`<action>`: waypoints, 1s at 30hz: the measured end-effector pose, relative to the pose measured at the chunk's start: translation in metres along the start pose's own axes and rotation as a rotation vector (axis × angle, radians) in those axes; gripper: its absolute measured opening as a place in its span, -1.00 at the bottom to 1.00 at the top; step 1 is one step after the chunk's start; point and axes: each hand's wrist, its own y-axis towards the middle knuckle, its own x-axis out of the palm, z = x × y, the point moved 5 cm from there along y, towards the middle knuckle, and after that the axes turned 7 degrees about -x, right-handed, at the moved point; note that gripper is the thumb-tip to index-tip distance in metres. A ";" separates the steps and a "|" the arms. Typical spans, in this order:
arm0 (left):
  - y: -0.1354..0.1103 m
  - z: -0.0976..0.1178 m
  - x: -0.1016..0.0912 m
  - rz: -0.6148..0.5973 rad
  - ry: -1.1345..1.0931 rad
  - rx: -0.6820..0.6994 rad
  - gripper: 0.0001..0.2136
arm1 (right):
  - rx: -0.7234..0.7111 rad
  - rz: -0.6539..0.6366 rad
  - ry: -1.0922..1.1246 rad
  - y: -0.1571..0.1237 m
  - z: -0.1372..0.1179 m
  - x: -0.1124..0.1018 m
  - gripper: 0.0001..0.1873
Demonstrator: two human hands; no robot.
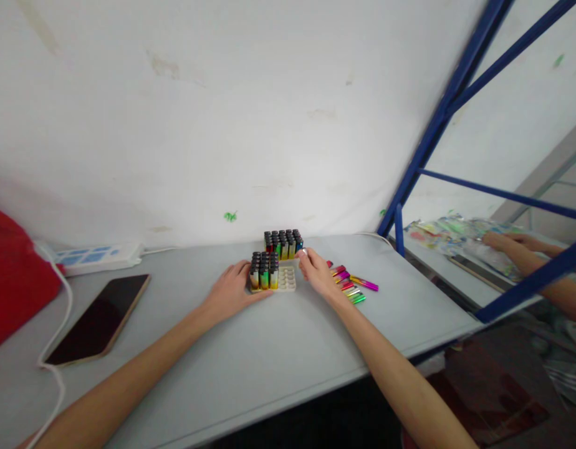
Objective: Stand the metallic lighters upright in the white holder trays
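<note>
A pale tray point(287, 278) with round sockets stands in the middle of the table, its left part filled with upright black-topped lighters point(264, 272). My left hand point(232, 288) is curled round the tray's left end, thumb along the front edge and fingers behind. Just right of the tray, my right hand point(316, 269) is closed in a pinch. A small shiny end of a lighter point(304, 251) shows at its fingertips; the rest is hidden in the hand. Loose metallic lighters point(364, 284) in pink, red, gold and green lie right of that hand.
Behind the tray, against the wall, stands another block of lighters point(284, 244). A phone point(103, 318), a white cable point(66, 312), a power strip point(101, 257) and a red object point(17, 280) are at left. A blue frame point(428, 143) borders the right, with another person's hands point(503, 243) beyond.
</note>
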 end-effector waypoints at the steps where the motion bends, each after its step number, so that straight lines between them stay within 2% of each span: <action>1: 0.001 -0.001 0.000 -0.008 -0.013 -0.002 -0.23 | 0.002 0.004 -0.016 -0.002 -0.003 0.000 -0.48; 7: 0.004 -0.012 -0.002 -0.034 -0.098 0.012 -0.21 | 0.001 0.052 -0.121 -0.012 -0.018 -0.002 -0.43; 15: -0.002 -0.016 -0.008 -0.060 -0.138 0.035 -0.25 | 0.003 0.054 -0.120 -0.014 -0.020 0.002 -0.61; 20: -0.002 -0.016 -0.006 -0.058 -0.127 0.035 -0.23 | -0.024 0.048 -0.130 -0.014 -0.023 0.002 -0.53; 26: -0.002 -0.019 -0.002 -0.051 -0.133 0.036 -0.19 | -0.113 -0.013 -0.060 -0.013 -0.029 0.004 -0.60; 30: -0.003 -0.018 -0.003 -0.053 -0.134 0.035 -0.18 | -0.204 -0.022 -0.173 -0.013 -0.036 0.003 -0.58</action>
